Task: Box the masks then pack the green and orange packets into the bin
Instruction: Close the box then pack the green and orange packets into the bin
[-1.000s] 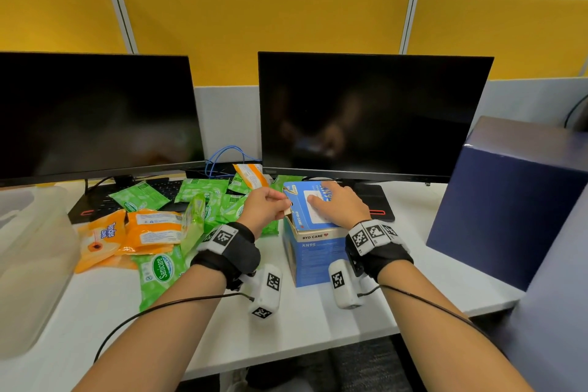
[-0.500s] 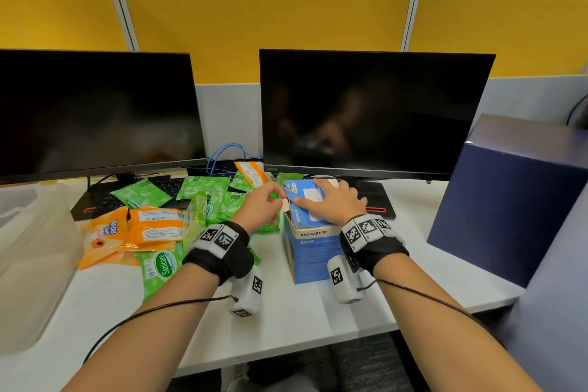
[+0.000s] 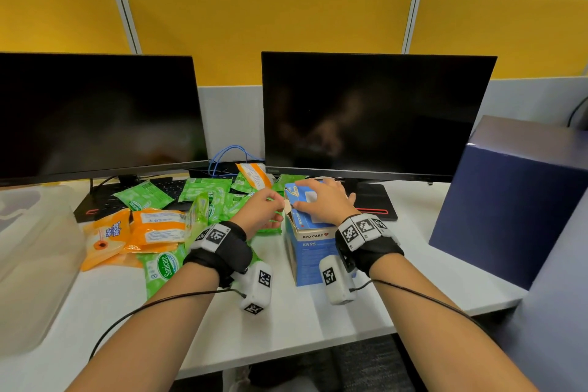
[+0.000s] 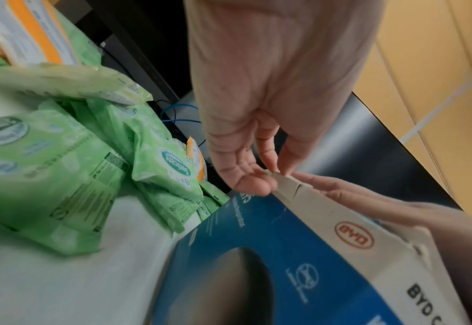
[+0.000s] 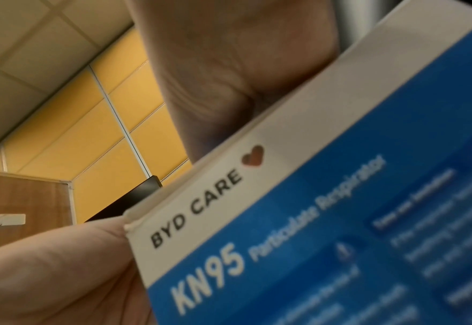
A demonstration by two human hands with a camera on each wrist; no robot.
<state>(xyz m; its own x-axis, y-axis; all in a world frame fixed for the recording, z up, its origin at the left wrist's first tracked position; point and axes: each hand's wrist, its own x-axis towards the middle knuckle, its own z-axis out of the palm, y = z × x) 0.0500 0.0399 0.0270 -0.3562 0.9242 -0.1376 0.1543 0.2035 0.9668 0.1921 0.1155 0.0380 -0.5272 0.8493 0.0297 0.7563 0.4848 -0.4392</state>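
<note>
Pinching left fingers [image 4: 268,154] grip box flap [image 4: 287,184]; right hand [image 3: 321,200] presses lid.

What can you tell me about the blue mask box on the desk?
The mask box is blue cardboard with a white band printed BYD CARE and KN95. It stands upright on the white desk, right of the green packets and in front of the right monitor. Its top is not fully closed: the left hand pinches the edge of a side flap, while the right hand rests on the top flap.
</note>
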